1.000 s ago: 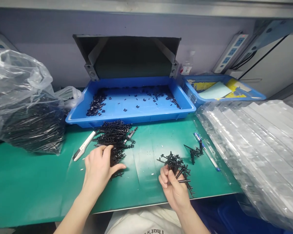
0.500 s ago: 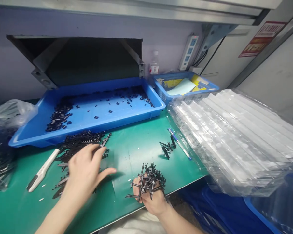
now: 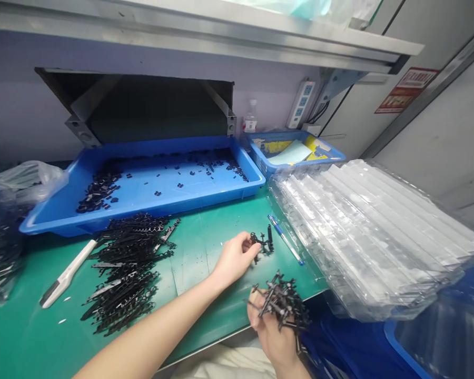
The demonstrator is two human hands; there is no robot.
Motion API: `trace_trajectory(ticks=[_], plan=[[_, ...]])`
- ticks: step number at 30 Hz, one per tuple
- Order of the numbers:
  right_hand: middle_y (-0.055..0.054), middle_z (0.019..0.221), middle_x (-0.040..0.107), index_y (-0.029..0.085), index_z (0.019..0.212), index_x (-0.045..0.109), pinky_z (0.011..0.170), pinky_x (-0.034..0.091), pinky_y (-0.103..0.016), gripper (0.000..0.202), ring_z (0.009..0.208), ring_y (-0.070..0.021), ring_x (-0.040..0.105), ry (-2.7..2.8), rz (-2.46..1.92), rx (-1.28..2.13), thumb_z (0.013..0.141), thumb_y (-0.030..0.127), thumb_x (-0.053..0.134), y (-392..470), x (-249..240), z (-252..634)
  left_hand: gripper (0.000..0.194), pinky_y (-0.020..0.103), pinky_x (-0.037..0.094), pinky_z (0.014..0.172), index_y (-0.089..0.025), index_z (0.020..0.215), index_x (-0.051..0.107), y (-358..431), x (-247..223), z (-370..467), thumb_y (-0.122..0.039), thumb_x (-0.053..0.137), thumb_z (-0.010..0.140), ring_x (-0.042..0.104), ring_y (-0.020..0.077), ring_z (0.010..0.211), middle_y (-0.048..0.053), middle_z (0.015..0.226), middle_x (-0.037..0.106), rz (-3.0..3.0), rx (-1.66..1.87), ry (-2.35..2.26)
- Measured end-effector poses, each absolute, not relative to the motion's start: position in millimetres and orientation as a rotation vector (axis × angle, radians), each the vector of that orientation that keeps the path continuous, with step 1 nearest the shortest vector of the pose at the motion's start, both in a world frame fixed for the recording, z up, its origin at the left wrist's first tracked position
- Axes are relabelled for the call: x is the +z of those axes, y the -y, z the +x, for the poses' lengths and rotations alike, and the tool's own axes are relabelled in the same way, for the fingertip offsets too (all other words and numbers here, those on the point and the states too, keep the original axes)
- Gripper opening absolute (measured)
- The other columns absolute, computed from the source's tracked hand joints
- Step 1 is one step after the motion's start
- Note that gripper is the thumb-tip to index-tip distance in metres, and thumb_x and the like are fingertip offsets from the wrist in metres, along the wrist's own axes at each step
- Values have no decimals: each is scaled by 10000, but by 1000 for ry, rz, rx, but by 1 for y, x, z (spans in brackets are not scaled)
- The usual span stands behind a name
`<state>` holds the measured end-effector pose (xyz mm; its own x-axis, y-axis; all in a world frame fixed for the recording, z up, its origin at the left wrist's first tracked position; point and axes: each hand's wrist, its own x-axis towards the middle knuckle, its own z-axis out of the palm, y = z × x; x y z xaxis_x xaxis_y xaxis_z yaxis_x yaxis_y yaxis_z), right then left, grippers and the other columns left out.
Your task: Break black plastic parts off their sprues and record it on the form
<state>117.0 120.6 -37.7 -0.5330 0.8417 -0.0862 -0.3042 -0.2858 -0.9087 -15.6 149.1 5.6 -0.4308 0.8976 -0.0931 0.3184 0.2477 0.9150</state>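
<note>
- Left hand (image 3: 234,259) reaches across the green table (image 3: 199,226), and its thumb and fingers are bent at the near side of a small black cluster (image 3: 265,243); I cannot tell if the grip is firm.
- This cluster is toward the right side of the table, just beside a blue-and-white pen (image 3: 285,239).
- Right hand (image 3: 273,332) is closed on a bundle of black parts (image 3: 286,302), at the front edge of the table; thin pieces stick out in many directions.
- A big pile of black parts (image 3: 128,271) lies on the left part of the table, and a white-handled tool (image 3: 69,275) is to its left.
- Behind the pile, toward the back edge, stands a blue tray (image 3: 205,199) with small black pieces (image 3: 97,192), most of them at its left end.
- Clear plastic trays (image 3: 375,237) are stacked at the right edge of the table, in front of a blue basket (image 3: 300,164).
</note>
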Motion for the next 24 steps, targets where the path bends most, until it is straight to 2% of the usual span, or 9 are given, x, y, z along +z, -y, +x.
trace_trajectory(ticks=[3, 6, 9, 13, 16, 19, 24], plan=[[11, 488, 479, 185, 543, 551, 386, 304, -205, 355, 419, -89, 390, 1055, -706, 1727, 723, 482, 623, -137, -23, 114, 169, 222, 368, 558, -181, 714, 443, -113, 18, -31, -337, 487, 762, 461, 120, 591, -24, 638, 480, 924, 1336, -1712], [7, 593, 566, 197, 697, 595, 400, 337, -182, 274, 465, -86, 442, 882, -815, 1648, 677, 457, 678, -148, -16, 104, 217, 204, 375, 521, -168, 702, 460, -69, 32, -44, -359, 555, 738, 455, 99, 544, -18, 619, 504, 730, 1393, -1451], [-29, 677, 612, 179, 749, 616, 452, 404, -209, 353, 523, -112, 499, 872, -919, 1770, 621, 497, 699, -143, -19, 88, 251, 189, 372, 499, -151, 690, 491, -34, 40, -46, -356, 636, 693, 488, 100, 549, 5, 606, 539, 582, 1416, -1287], [-40, 645, 597, 190, 731, 621, 484, 439, -276, 370, 535, -164, 540, 1051, -947, 2065, 665, 554, 624, -115, -27, 71, 289, 184, 374, 496, -143, 694, 522, -11, 35, -40, -345, 717, 622, 510, 108, 572, 6, 612, 542, 433, 1510, -1195], [2, 530, 511, 213, 769, 609, 412, 389, -278, 333, 419, -144, 465, 1125, -860, 2206, 736, 541, 558, -99, -30, 64, 287, 189, 380, 518, -142, 695, 531, -5, 28, -36, -352, 716, 630, 501, 103, 577, 14, 632, 561, 408, 1547, -1151], [21, 517, 462, 233, 763, 592, 373, 342, -267, 280, 371, -120, 392, 1153, -800, 2213, 768, 508, 539, -96, -32, 61, 282, 194, 384, 554, -144, 705, 538, -2, 21, -35, -368, 700, 648, 495, 105, 601, 23, 659, 578, 407, 1582, -1176], [-22, 633, 554, 241, 808, 607, 431, 410, -298, 263, 467, -160, 487, 1337, -869, 2014, 799, 484, 508, -101, -42, 59, 302, 194, 377, 573, -147, 710, 540, 3, 13, -32, -405, 686, 654, 477, 103, 613, 9, 653, 557, 380, 1634, -1244]])
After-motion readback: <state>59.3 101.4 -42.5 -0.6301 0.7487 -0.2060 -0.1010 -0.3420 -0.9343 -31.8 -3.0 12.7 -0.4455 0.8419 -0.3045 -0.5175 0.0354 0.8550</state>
